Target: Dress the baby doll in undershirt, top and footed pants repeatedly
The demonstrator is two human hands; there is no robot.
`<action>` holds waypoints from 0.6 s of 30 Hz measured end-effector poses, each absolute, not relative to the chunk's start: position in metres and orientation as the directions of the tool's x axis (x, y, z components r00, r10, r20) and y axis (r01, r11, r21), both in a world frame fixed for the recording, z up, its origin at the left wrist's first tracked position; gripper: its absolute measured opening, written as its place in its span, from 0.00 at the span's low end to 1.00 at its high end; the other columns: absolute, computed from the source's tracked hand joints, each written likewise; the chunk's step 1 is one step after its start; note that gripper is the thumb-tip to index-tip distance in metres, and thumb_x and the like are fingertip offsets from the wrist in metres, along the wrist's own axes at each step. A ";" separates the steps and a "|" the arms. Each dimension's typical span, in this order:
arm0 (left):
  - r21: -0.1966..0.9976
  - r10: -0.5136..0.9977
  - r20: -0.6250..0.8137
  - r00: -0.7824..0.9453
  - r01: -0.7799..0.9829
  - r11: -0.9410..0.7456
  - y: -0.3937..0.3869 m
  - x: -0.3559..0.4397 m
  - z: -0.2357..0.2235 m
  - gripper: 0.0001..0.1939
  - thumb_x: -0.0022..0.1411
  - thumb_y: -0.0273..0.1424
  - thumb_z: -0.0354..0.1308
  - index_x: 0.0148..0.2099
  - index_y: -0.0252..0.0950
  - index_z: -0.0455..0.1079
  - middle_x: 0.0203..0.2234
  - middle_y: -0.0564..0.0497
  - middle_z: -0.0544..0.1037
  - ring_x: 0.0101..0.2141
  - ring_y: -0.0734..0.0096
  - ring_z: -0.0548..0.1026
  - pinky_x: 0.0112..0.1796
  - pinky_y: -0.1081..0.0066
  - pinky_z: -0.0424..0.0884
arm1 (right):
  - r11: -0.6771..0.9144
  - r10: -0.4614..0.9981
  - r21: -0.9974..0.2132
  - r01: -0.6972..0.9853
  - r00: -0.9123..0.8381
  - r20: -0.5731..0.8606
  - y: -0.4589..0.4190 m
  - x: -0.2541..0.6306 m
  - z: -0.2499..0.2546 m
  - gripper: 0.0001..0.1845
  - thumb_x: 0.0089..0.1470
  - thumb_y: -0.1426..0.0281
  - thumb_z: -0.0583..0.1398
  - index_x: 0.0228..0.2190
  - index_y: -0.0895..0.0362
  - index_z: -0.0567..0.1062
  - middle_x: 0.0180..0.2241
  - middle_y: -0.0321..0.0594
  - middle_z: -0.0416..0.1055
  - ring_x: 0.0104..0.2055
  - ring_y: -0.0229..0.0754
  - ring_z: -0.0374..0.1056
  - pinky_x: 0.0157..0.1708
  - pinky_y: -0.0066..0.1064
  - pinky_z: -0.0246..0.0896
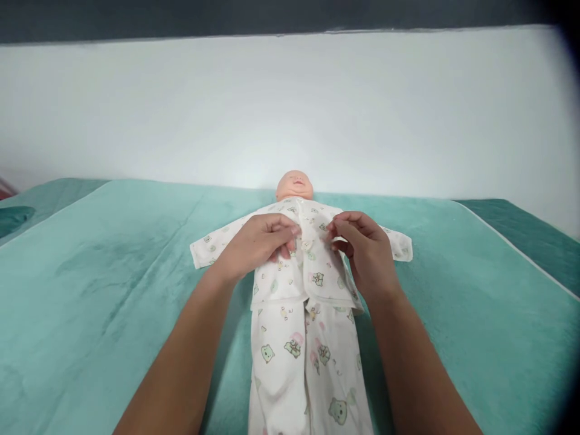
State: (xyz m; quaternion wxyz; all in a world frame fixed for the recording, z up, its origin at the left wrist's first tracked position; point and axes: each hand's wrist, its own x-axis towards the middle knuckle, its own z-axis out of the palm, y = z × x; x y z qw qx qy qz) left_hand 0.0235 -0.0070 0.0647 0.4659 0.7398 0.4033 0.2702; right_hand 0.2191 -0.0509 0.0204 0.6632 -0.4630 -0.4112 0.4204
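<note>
A baby doll (295, 184) lies on its back, its head at the far end. It wears a white long-sleeved baby shirt (283, 284) and matching trousers (276, 368), both printed with small bears. My left hand (263, 238) is at the chest, thumb and index finger pressed together beside the shirt's front strip. On the other side of that strip, my right hand (365, 248) has its fingers curled into a pinch close above the cloth. Whether either pinch has fabric in it is hidden. A pale fastening (307, 245) shows between the hands on the front strip.
Beneath the doll spreads a teal plush cover (113, 260) with a pale edging line at each side. Darker green quilted cloth (498, 226) shows at the right. A white wall (290, 109) rises behind, with a dark band (272, 18) along its top.
</note>
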 end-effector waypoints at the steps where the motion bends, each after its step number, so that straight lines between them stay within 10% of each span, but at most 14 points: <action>1: 0.886 0.884 0.129 0.450 0.347 -0.306 -0.006 0.027 0.061 0.14 0.67 0.42 0.52 0.38 0.39 0.73 0.32 0.50 0.79 0.31 0.71 0.75 0.30 0.71 0.71 | 0.250 0.915 -0.957 -0.143 0.358 0.186 -0.049 0.219 0.018 0.07 0.54 0.63 0.63 0.34 0.53 0.74 0.36 0.37 0.75 0.38 0.38 0.70 0.33 0.29 0.65; 6: 0.648 0.770 0.523 0.367 0.416 -0.638 0.003 0.042 0.036 0.17 0.70 0.31 0.44 0.55 0.43 0.70 0.57 0.52 0.73 0.59 0.65 0.66 0.60 0.59 0.62 | 0.286 0.899 -0.949 0.135 0.306 0.314 -0.046 0.214 0.012 0.14 0.58 0.63 0.59 0.46 0.49 0.77 0.52 0.37 0.73 0.55 0.45 0.67 0.55 0.42 0.63; 18: 0.510 0.727 0.502 0.467 0.519 -0.686 0.020 0.042 0.017 0.22 0.73 0.33 0.39 0.65 0.42 0.59 0.65 0.52 0.63 0.66 0.66 0.54 0.66 0.57 0.53 | 0.342 0.899 -0.812 0.474 0.086 0.429 -0.041 0.207 0.001 0.23 0.61 0.61 0.56 0.57 0.48 0.68 0.62 0.36 0.63 0.65 0.44 0.56 0.66 0.43 0.50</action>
